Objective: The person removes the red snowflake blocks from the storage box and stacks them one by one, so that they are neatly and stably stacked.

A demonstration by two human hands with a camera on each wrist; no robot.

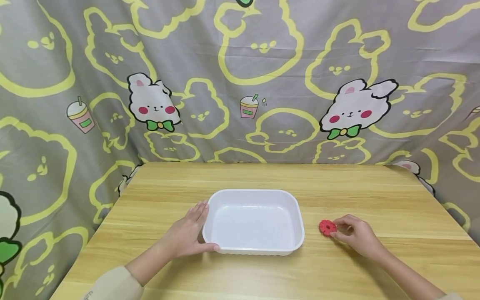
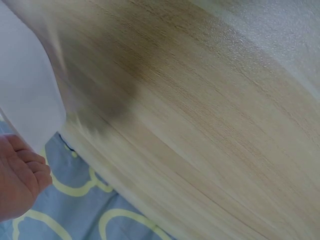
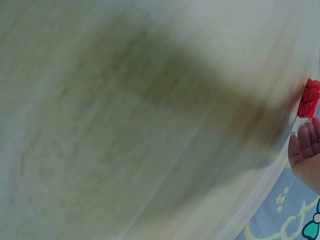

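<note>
A white rectangular plastic basin point(image 1: 253, 251) stands on the wooden table with nothing in it. My left hand point(image 1: 190, 231) rests against its left side, fingers extended along the rim and thumb lying at the near left corner. In the left wrist view, part of the basin point(image 2: 25, 70) appears beside that hand point(image 2: 22, 175). To the right of the basin, my right hand point(image 1: 358, 235) pinches a short stack of red notched discs point(image 1: 324, 229) between thumb and fingers. The right wrist view shows the stacked layers of the discs point(image 3: 309, 100) edge-on, at the fingertips.
The wood-grain table point(image 1: 240, 279) extends around the basin on all sides. A grey curtain point(image 1: 210, 46) with yellow outlines and white rabbits hangs behind the table's back edge and along both sides.
</note>
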